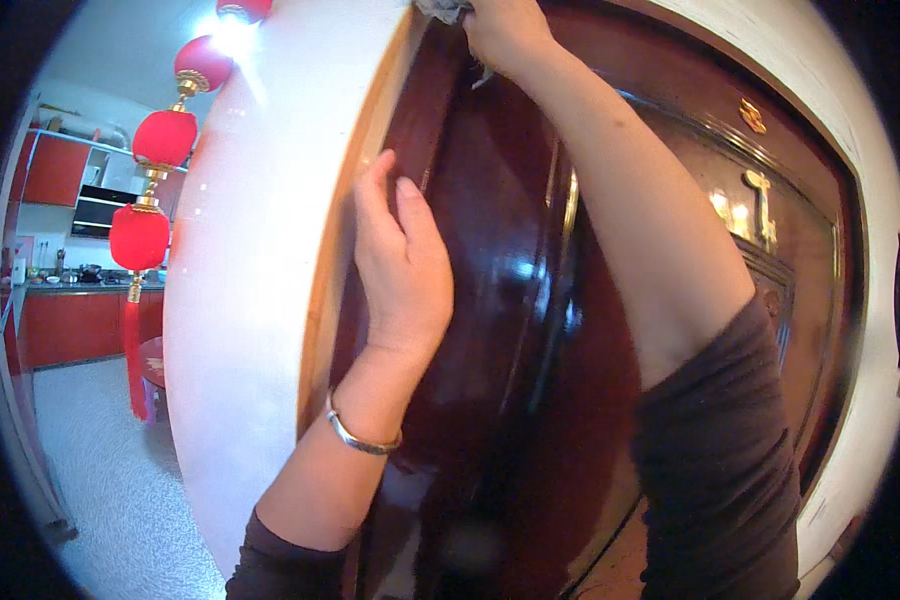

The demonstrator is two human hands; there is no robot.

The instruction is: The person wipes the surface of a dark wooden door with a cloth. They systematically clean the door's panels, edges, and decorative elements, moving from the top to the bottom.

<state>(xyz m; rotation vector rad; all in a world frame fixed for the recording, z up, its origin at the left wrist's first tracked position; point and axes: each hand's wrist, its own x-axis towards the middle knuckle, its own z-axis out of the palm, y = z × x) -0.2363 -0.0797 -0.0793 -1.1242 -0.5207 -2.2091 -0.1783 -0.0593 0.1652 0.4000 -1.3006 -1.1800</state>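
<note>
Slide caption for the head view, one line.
Right hand holds a crumpled greyish cloth high by a glossy dark-red door; left hand raised beside wooden trim.

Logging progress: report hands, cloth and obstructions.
Right hand gripping pale crumpled cloth, high by dark red door. Left hand open, empty, beside wooden trim. Nothing visibly blocking.

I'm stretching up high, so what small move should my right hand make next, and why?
Perhaps ease the pale cloth slightly down the glossy dark red panel: your right hand holds it high up, and the panel extends well below it.
</note>
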